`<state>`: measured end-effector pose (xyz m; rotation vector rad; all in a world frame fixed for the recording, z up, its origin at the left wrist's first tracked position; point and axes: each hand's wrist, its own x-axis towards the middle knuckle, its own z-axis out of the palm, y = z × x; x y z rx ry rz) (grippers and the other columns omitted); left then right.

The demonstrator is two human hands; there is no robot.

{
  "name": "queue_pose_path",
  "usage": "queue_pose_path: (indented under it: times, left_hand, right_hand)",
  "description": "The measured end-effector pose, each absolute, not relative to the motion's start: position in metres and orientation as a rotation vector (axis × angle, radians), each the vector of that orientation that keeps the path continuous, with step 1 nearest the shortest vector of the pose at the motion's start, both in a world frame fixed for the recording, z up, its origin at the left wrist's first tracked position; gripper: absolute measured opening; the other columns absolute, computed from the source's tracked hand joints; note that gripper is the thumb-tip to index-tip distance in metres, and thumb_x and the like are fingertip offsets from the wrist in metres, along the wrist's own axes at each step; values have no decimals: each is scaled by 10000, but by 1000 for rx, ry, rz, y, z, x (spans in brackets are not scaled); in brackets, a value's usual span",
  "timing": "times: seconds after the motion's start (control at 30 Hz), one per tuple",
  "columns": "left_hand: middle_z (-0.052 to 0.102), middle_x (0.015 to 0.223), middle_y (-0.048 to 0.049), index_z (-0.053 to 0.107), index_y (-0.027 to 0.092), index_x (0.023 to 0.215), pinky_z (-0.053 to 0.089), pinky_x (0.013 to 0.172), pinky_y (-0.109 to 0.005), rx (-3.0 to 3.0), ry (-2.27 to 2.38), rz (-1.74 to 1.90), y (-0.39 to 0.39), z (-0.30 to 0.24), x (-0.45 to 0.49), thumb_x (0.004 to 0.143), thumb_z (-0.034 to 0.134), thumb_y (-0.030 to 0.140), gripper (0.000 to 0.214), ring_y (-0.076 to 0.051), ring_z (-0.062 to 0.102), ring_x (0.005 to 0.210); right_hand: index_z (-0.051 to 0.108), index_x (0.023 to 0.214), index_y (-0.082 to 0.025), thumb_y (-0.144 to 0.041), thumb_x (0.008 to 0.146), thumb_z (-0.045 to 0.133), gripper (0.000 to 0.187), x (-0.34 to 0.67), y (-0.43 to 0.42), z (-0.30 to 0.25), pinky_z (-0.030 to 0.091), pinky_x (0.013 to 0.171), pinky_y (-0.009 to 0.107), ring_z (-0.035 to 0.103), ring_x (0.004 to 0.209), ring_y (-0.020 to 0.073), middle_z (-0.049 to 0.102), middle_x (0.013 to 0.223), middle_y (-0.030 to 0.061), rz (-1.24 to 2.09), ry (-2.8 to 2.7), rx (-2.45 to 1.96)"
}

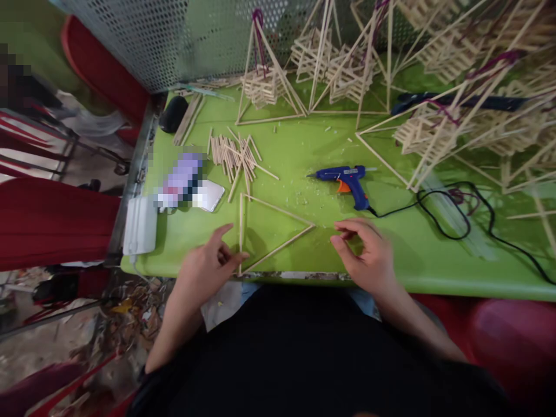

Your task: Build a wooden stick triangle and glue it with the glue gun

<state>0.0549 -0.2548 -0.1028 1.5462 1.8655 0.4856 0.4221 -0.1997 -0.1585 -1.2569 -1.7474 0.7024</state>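
Observation:
A triangle of thin wooden sticks [278, 250] lies flat near the front edge of the green table. My left hand [211, 260] is at its left side, thumb by the upright stick and fingers apart; whether the thumb touches the stick I cannot tell. To the right of the triangle's tip, my right hand [365, 252] hovers with fingers curved and a gap between thumb and forefinger, holding nothing. Beyond it rests a blue glue gun [347, 178] with an orange trigger, its nozzle toward the left. A pile of short wooden sticks [232, 156] lies behind the triangle.
Several stick pyramids [264, 87] with purple ties stand along the back and right. The glue gun's black cord [399, 209] loops rightward past clear glue sticks [463, 223]. At left are a white power strip [139, 225], a purple item [185, 174] and a dark rounded object [174, 114].

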Motion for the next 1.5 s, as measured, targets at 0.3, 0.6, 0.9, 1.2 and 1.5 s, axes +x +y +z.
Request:
queue_pose_path:
  times: [0.3, 0.6, 0.9, 1.2, 1.5]
  left_hand:
    - [768, 1249, -162, 759, 201, 1475, 549, 1126, -601, 2193, 1870, 263, -67, -86, 46, 1024, 721, 215, 453, -370, 752, 1119]
    - [790, 1124, -157, 792, 120, 1377, 555, 1096, -489, 2236, 1876, 210, -7, -121, 37, 928, 736, 113, 452, -300, 698, 1106]
    - [777, 940, -79, 802, 131, 1040, 550, 1062, -448, 2070, 2007, 490, 5, -132, 34, 813, 740, 68, 243, -257, 714, 1000]
    - [745, 815, -7, 789, 208, 943, 504, 670, -292, 1732, 1493, 1360, -25, -102, 76, 794, 820, 27, 236, -134, 660, 696]
    - [702, 789, 31, 769, 185, 974, 448, 647, -259, 1536, 1208, 1509, -49, -108, 115, 907, 877, 147, 132, -67, 607, 695]
  right_hand:
    - [802, 1162, -277, -229, 1078, 733, 119, 420, -202, -166, 684, 723, 412, 762, 821, 222, 807, 1043, 77, 666, -1833, -1182]
    - [800, 1150, -282, -204, 1084, 715, 133, 423, -204, -165, 667, 694, 411, 735, 799, 220, 791, 993, 69, 620, -1813, -1163]
    - [801, 1133, -253, -163, 1070, 741, 125, 421, -202, -163, 641, 689, 349, 738, 789, 182, 793, 990, 50, 624, -1850, -1117]
    - [749, 1320, -243, -191, 1048, 764, 277, 392, -203, -122, 720, 904, 455, 817, 1058, 267, 815, 1194, 96, 529, -1948, -938]
    - [594, 1433, -152, -242, 1111, 591, 335, 264, -152, -83, 542, 1244, 632, 615, 1427, 376, 640, 1468, 231, 370, -2022, -755]
